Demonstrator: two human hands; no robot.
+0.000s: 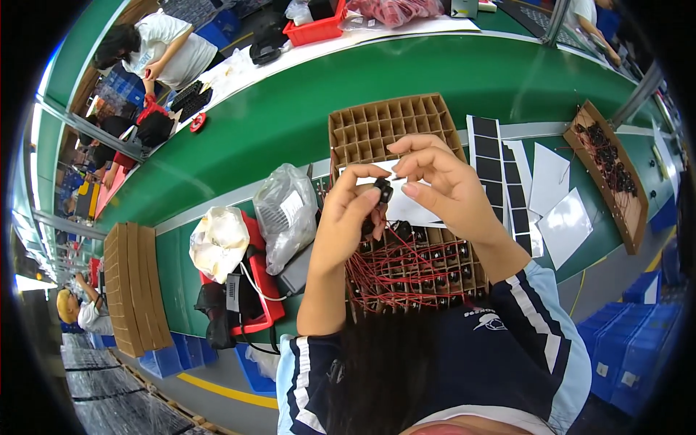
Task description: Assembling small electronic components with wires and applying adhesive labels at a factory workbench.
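My left hand pinches a small black part between thumb and fingers. My right hand is held close to its right, fingers bent and thumb apart, with nothing I can make out in its grip. Under both hands, a cardboard divider tray holds rows of small round black parts with red wires. A white sheet lies partly beneath my right hand. Beyond the hands is another cardboard divider tray, its visible cells bare.
Strips of black squares and white sheets lie at right, beside a cardboard tray of wired parts. At left are a clear plastic bag, a red bin and stacked cardboard dividers. People work across the green bench.
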